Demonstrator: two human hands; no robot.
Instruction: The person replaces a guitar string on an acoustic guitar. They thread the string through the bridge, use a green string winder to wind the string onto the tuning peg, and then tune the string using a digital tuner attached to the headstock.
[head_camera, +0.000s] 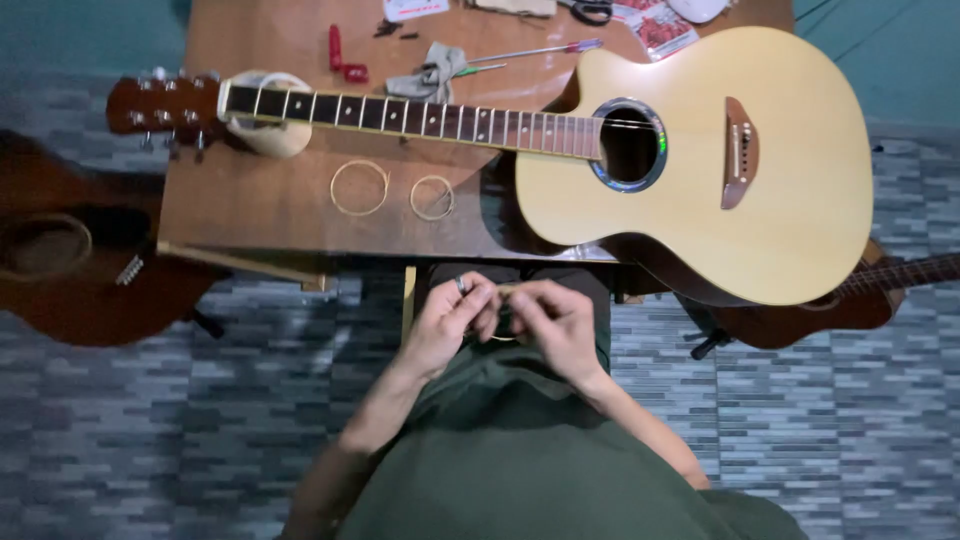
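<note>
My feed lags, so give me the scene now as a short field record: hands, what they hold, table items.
left hand: closed over lap, ring on a finger
right hand: pinching a coiled string with the left
guitar: pale acoustic, flat on wooden table
loose coils: two, on table below neck
neck rest: under neck by headstock

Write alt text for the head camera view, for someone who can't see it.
Seen from above, a person's left hand and right hand meet over their lap, fingering a small coiled guitar string. Ahead, a pale acoustic guitar lies across a wooden table beside two more coiled strings.
</note>
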